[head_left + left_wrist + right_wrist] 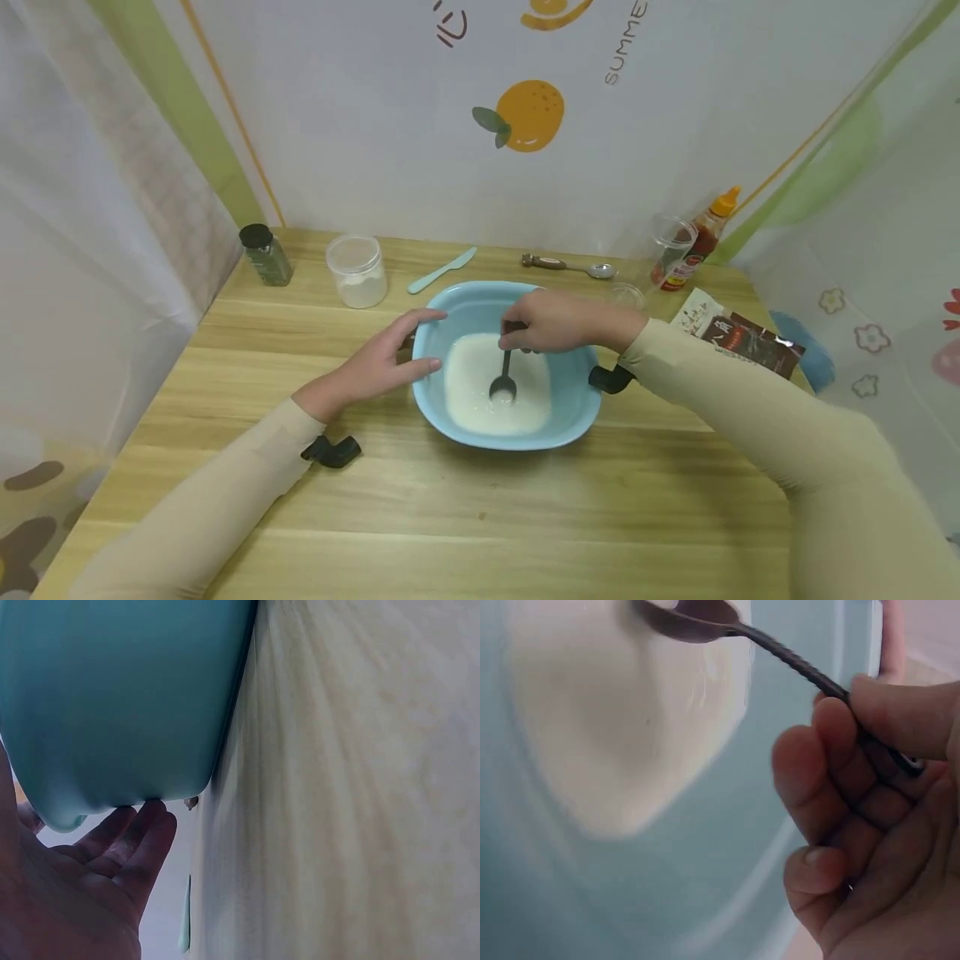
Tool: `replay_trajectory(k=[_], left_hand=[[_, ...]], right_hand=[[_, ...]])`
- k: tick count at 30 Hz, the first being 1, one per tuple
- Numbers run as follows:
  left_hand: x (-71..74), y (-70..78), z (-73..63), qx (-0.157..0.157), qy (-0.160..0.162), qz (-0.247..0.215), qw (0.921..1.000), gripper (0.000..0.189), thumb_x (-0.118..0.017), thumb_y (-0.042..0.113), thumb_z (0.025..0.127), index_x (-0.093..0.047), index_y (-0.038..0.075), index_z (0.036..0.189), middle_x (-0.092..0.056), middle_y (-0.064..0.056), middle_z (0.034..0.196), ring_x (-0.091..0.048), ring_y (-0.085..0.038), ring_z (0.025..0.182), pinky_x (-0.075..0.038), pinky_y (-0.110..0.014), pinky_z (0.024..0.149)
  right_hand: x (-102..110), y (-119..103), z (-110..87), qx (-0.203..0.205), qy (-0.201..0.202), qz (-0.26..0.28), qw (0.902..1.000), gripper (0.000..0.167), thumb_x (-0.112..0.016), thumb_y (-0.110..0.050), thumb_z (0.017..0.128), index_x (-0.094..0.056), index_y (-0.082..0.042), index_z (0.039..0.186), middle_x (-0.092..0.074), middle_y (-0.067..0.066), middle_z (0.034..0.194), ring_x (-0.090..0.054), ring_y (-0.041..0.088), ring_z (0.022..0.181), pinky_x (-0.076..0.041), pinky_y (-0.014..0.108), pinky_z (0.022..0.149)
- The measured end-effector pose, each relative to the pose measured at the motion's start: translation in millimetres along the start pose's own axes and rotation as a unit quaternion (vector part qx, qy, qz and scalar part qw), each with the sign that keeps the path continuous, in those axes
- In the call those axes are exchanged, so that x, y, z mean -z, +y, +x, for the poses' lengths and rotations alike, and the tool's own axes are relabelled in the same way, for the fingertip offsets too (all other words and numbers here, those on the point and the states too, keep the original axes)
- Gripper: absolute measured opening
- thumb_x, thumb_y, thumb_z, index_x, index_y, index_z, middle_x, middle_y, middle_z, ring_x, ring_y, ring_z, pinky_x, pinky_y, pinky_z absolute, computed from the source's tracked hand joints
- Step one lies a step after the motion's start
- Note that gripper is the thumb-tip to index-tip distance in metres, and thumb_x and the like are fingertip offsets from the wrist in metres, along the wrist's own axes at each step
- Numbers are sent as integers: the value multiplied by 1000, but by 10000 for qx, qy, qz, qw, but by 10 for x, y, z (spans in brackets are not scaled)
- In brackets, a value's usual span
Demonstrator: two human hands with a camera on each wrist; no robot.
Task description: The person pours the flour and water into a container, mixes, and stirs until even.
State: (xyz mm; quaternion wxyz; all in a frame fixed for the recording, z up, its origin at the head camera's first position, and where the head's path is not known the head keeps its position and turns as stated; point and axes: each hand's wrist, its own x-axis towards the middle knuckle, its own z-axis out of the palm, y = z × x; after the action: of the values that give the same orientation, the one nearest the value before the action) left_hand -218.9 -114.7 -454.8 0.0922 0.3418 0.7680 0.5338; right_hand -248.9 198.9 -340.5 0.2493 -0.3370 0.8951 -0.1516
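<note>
A light blue basin stands on the wooden table with milky white liquid in its bottom. My left hand holds the basin's left side, the thumb over the rim and, in the left wrist view, several fingers against the outer wall. Above the basin my right hand pinches a dark spoon near the end of its handle. The spoon points down, its bowl at the liquid. In the right wrist view the thumb and fingertips press on the twisted handle, and the bowl's far end is cut off.
Behind the basin lie a pale green spreader knife and a brown-handled spoon. A jar of white powder and a black-lidded spice jar stand back left. At back right are a sauce bottle, clear plastic cups and packets.
</note>
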Motion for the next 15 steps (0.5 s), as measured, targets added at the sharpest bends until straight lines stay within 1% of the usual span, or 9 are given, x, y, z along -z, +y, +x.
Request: replay_trajectory(k=[2, 4, 5, 6, 8, 10, 11, 13, 15], left_hand=[[1, 4, -5, 2, 5, 5, 10000, 70, -74, 14, 104, -43, 6, 166, -51, -23, 160, -66, -45, 133, -68, -37, 93], [-3, 5, -8, 9, -8, 17, 10000, 70, -74, 15, 104, -42, 6, 166, -51, -23, 160, -66, -45, 134, -68, -37, 93], [-5, 4, -8, 8, -22, 9, 10000, 70, -74, 15, 104, -42, 5, 166, -51, -24, 160, -66, -45, 134, -68, -37, 93], [-7, 3, -8, 6, -41, -6, 10000, 70, -74, 15, 104, -42, 4, 166, -50, -24, 160, -65, -46, 134, -68, -37, 93], [-4, 0, -11, 17, -50, -7, 10000, 70, -74, 16, 105, -42, 5, 166, -50, -24, 160, -65, -46, 134, -68, -37, 92], [3, 0, -12, 12, -31, 6, 10000, 70, -74, 15, 105, -42, 6, 166, -51, -24, 160, -65, -45, 134, -68, -37, 93], [6, -1, -12, 4, -21, 12, 10000, 70, -74, 15, 104, -42, 6, 166, -51, -23, 160, -65, -45, 134, -68, -37, 93], [12, -2, -9, -7, -7, 20, 10000, 70, -74, 16, 105, -43, 8, 166, -51, -23, 161, -66, -44, 134, -68, -37, 94], [14, -4, -2, -25, -22, 9, 10000, 70, -74, 15, 105, -42, 7, 166, -50, -22, 161, -65, -44, 134, -67, -37, 95]], right_hand=[[-13, -5, 23, 21, 177, 89, 9998, 22, -65, -27, 114, -79, -11, 108, -78, 11, 97, -68, 16, 79, -57, 37, 72], [-15, 10, 24, -146, 442, 12, 9989, 21, -66, -24, 113, -79, -9, 107, -76, 9, 95, -64, 16, 77, -55, 35, 70], [-13, 17, 19, -255, 506, -40, 9984, 20, -67, -23, 112, -79, -9, 105, -75, 7, 92, -63, 16, 76, -54, 34, 69], [-12, 21, 10, -331, 489, -95, 9982, 19, -67, -23, 112, -79, -10, 105, -74, 5, 90, -62, 15, 76, -53, 33, 69], [-12, 3, -6, -309, 237, -85, 9992, 19, -68, -24, 112, -79, -11, 105, -73, 3, 88, -63, 15, 75, -53, 34, 69], [-24, -22, 2, -99, -68, 41, 9999, 19, -68, -27, 112, -78, -13, 106, -74, 5, 87, -65, 16, 75, -55, 35, 69], [-29, -39, 13, 21, -157, 142, 9998, 20, -67, -28, 113, -79, -13, 107, -75, 6, 87, -66, 16, 75, -56, 35, 69], [-33, -54, 39, 145, -100, 280, 9995, 21, -66, -28, 114, -79, -12, 108, -76, 9, 90, -68, 16, 76, -57, 35, 69], [-28, -36, 56, 22, 197, 236, 9995, 22, -65, -26, 114, -79, -10, 107, -76, 9, 91, -66, 15, 75, -56, 33, 68]])
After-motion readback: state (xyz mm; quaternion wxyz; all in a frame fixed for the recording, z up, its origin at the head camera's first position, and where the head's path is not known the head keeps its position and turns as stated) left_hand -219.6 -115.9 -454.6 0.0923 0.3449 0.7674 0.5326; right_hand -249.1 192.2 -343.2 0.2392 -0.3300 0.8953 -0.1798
